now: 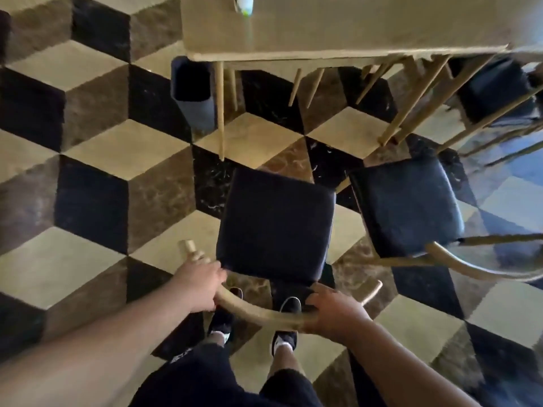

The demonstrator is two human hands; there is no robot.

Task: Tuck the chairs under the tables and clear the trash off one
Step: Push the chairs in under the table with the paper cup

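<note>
A chair with a dark square seat point(276, 224) and a curved pale wooden backrest point(258, 314) stands right in front of me, apart from the table. My left hand point(202, 284) grips the left part of that backrest. My right hand point(335, 314) grips its right part. The light wooden table point(338, 33) lies ahead at the top of the view. A second dark-seated chair point(408, 207) stands to the right, also out from the table. A white and green bottle-like object point(245, 4) sits on the table near the top edge, blurred.
A dark rectangular bin point(194, 92) stands by the table's left front leg point(219, 113). More chair legs and another dark seat point(496, 89) crowd under the table's right side. The floor is a cube-pattern tile. My feet point(255, 327) are just behind the chair.
</note>
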